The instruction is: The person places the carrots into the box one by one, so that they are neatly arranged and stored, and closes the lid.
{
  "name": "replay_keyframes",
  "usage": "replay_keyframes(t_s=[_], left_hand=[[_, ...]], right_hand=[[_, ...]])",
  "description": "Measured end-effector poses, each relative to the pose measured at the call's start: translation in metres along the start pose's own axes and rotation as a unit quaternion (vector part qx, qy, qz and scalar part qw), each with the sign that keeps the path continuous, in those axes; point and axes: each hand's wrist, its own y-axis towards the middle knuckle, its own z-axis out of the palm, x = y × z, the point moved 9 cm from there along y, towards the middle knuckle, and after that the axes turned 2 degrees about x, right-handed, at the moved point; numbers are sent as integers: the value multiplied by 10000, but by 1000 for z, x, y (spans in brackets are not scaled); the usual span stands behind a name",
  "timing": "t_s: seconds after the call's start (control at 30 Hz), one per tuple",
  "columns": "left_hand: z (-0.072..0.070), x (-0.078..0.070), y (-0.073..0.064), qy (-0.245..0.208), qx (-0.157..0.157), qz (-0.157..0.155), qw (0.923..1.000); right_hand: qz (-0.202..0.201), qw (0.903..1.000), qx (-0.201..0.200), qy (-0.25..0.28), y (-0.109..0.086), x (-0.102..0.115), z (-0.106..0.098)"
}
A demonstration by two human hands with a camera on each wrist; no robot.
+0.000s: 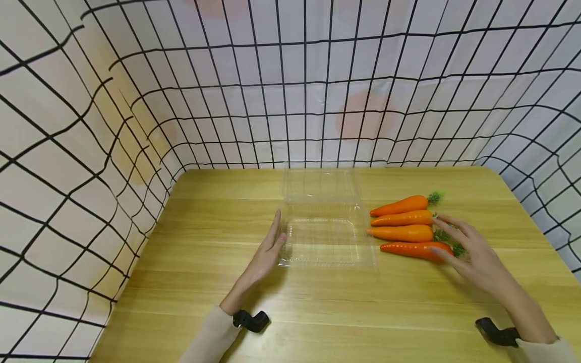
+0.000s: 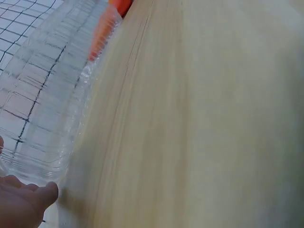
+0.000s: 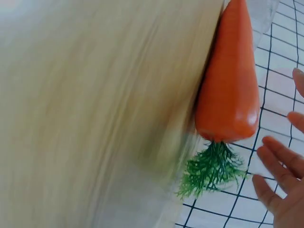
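Observation:
A clear plastic clamshell box (image 1: pixel 324 242) lies with its lid (image 1: pixel 320 184) folded back toward the mesh. My left hand (image 1: pixel 265 252) rests along the box's left side, fingers straight; in the left wrist view its fingertips are right at the clear wall (image 2: pixel 42 104). Several orange carrots with green tops lie in a row right of the box, tips pointing left. Over their leafy ends hovers my right hand (image 1: pixel 472 257), fingers spread and nothing gripped. Its thumb overlaps the nearest carrot (image 1: pixel 410 249) in the head view. That carrot (image 3: pixel 230 80) fills much of the right wrist view.
Black wire mesh (image 1: pixel 304 80) over pale cloth walls in the back and both sides of the wooden table (image 1: pixel 218 212). Black camera mounts (image 1: pixel 256 321) sit on both wrists.

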Motion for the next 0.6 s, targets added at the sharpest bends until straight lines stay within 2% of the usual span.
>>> replay_keyframes(t_s=[0.2,0.6], left_hand=[[1,1,0,-148,-22,11,9999],[1,1,0,-116,-78,-9,9999]], right_hand=[[-45,9994,-320,-111,-6,-1,-10],[-490,9986,-175,-56,-13,2,3]])
